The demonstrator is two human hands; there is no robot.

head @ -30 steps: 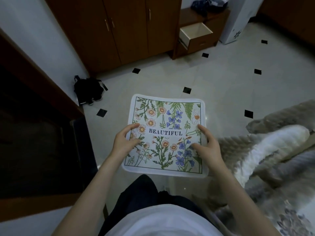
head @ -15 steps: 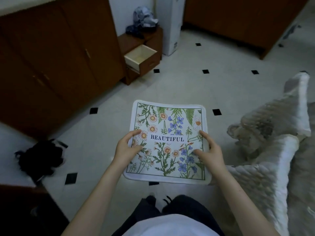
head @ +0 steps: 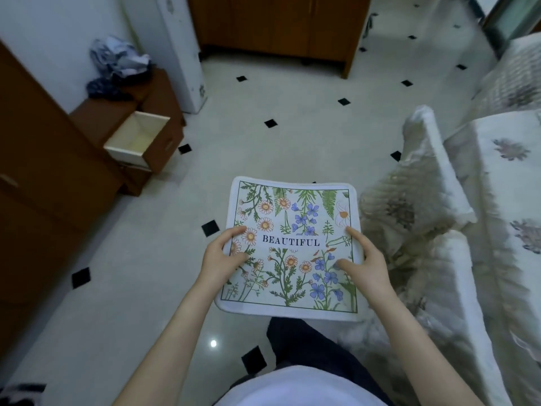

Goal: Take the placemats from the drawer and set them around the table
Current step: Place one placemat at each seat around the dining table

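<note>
Out over the tiled floor I've got the placemat (head: 292,247) flat at waist height, left hand (head: 224,256) and right hand (head: 364,263) each pinching a side edge so it won't flop. Drawer (head: 137,139) hangs open behind; no table visible yet.

Ahead of me the pale tiled floor with small black diamond insets (head: 272,148) lies open, a broad lane between the furniture. On my left the open brown wooden drawer with a cream inside (head: 137,139) juts out into that lane, low beside the tall brown wardrobe (head: 44,183). On my right the white quilted floral cover (head: 456,218) bulges just beside my right hand (head: 364,263), crowding that side. The square floral placemat printed BEAUTIFUL (head: 295,227), held flat, fills the space between both my hands; my left hand (head: 224,259) has floor beneath it.
</note>
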